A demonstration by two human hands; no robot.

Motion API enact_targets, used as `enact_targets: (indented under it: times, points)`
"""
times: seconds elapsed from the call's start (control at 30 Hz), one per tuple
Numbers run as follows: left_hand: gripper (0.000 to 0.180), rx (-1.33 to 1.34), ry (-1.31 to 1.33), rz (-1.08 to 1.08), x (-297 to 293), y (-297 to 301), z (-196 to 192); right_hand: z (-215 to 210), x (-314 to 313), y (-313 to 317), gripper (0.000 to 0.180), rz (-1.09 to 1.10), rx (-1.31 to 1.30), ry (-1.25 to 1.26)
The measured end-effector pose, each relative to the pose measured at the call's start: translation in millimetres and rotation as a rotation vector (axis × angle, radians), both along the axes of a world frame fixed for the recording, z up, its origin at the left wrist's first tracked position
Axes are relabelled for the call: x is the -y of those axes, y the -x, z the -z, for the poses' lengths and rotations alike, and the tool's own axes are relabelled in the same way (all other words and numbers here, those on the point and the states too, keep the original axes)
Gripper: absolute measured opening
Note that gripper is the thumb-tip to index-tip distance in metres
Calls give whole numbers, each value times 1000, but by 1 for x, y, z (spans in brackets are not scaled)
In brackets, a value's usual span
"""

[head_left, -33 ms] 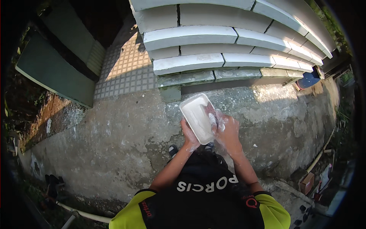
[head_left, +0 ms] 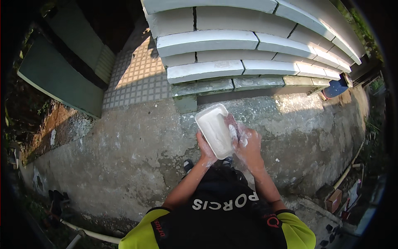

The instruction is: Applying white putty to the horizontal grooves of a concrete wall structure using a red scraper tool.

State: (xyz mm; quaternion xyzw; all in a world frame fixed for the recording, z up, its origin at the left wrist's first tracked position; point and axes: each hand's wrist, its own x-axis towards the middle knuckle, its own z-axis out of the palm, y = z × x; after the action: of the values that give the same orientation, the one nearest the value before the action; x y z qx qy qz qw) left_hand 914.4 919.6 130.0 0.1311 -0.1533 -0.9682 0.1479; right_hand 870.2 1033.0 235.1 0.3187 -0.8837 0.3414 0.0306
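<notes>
A white rectangular tray [head_left: 210,109] with rounded corners is held in front of my body, tilted. White paste [head_left: 216,126] coats its inside. My left hand [head_left: 205,147] is closed round the tray's left and lower side, with the fingers partly hidden beneath it. Over the tray's right edge, my right hand [head_left: 248,143] is bent in a grip, its fingers and back smeared white. Something dark and reddish [head_left: 229,120] shows at those fingertips, against the paste; its kind cannot be made out.
Ahead stands a white wall of stacked ledges [head_left: 207,40], its lowest course greenish and stained. Worn concrete [head_left: 128,145] lies underfoot, with a tiled path [head_left: 137,85] and a green panel [head_left: 62,79] at left. A blue container [head_left: 336,88] is far right; a pipe [head_left: 93,235] runs lower left.
My right hand has shifted very slightly down and right along the tray's edge. The tray has dipped a little with it; both grips stay the same.
</notes>
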Motion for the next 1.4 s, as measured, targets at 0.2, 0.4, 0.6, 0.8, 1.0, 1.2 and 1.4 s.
enact_targets:
  times: [0.2, 0.4, 0.6, 0.8, 1.0, 1.2, 1.4]
  points:
    - [67, 2, -36, 21, -3, -4, -3, 9, -5, 0, 31, 35, -273, 21]
    - [62, 70, -86, 2, -8, -2, 17, 3, -1, 1, 24, 53, -136, 24]
    - [60, 72, -65, 1, -11, 2, 21, 31, -8, 10, 30, 29, -232, -66]
    - [60, 82, -45, -40, -11, 6, 13, 7, -4, 4, 28, 16, -57, -57]
    - [62, 102, -45, -23, -9, 6, -4, 27, -9, 11, 33, 6, -30, -84]
    - [62, 99, -4, -4, -7, 10, 10, 8, -10, 3, 41, -15, -50, 5]
    - [62, 77, 68, 10, -12, 15, 11, 39, -21, 7, 38, 16, 124, 169]
